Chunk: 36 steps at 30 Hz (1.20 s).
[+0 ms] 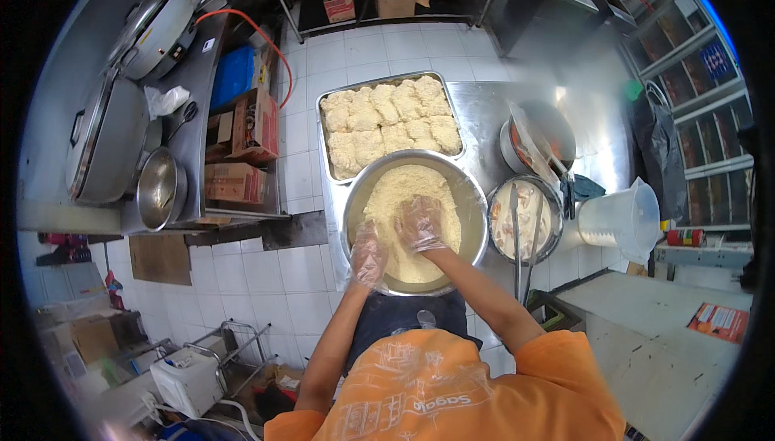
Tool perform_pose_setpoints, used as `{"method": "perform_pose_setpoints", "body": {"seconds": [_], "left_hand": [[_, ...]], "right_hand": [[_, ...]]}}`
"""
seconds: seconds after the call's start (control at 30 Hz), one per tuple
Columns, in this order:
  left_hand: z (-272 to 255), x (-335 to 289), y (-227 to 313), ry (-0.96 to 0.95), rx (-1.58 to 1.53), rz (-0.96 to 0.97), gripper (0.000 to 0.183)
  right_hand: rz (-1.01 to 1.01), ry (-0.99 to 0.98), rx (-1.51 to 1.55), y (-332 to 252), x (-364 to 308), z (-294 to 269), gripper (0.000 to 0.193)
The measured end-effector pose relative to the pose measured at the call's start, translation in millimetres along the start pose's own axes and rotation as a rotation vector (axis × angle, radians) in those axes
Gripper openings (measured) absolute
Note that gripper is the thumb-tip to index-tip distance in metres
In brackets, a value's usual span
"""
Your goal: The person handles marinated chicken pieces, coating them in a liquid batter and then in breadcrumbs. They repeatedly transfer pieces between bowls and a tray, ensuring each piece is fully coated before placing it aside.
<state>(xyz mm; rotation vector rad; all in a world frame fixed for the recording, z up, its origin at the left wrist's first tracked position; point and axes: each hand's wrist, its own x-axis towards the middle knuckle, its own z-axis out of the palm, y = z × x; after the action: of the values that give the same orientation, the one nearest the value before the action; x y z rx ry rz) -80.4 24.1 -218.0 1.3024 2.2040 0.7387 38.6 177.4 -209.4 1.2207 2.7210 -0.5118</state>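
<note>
A wide metal bowl (475, 219) of pale yellow crumbs (404, 183) stands before me. My right hand (420, 221), in a clear plastic glove, lies palm down on the crumbs with its fingers stretched out. My left hand (368, 257), gloved likewise, is at the bowl's near left side, its fingers extended and nothing visible in them. Whether a piece lies beneath my right hand cannot be seen. Just beyond the bowl, a metal tray (458, 114) carries rows of crumb-coated pieces (391, 118). To the right, a round bowl (557, 227) contains pale pieces in whitish liquid, with metal tongs (516, 235) across it.
A pot (555, 122) with reddish residue and a clear plastic jug (622, 219) share the steel table (476, 106) at right. On the left bench are a lidded cooker (105, 142), an empty steel bowl (161, 188) and a ladle (187, 114). Cardboard boxes (254, 126) fill its shelf.
</note>
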Motion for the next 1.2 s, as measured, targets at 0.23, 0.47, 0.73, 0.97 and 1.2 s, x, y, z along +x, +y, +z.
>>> {"method": "perform_pose_setpoints", "body": {"seconds": [0.23,0.47,0.73,0.97,1.2], "left_hand": [[-9.6,4.8,22.5,0.021,0.003,-0.010,0.058],[-11.4,24.8,26.7,-0.127,0.000,0.098,0.043],[34.9,61.6,45.8,-0.200,-0.097,-0.208,0.051],[35.3,68.1,46.2,-0.264,-0.399,-0.150,0.040],[5.8,73.7,81.5,-0.349,-0.849,-0.260,0.022]], "right_hand": [[-0.047,0.204,0.103,-19.4,-0.7,10.3,0.074],[0.065,0.224,0.113,23.2,-12.7,-4.3,0.074],[0.350,0.522,0.615,46.0,-48.4,-27.6,0.043],[0.643,0.415,1.503,56.9,-93.5,9.0,0.025],[0.899,-0.123,1.778,44.4,-106.2,6.3,0.068]]}}
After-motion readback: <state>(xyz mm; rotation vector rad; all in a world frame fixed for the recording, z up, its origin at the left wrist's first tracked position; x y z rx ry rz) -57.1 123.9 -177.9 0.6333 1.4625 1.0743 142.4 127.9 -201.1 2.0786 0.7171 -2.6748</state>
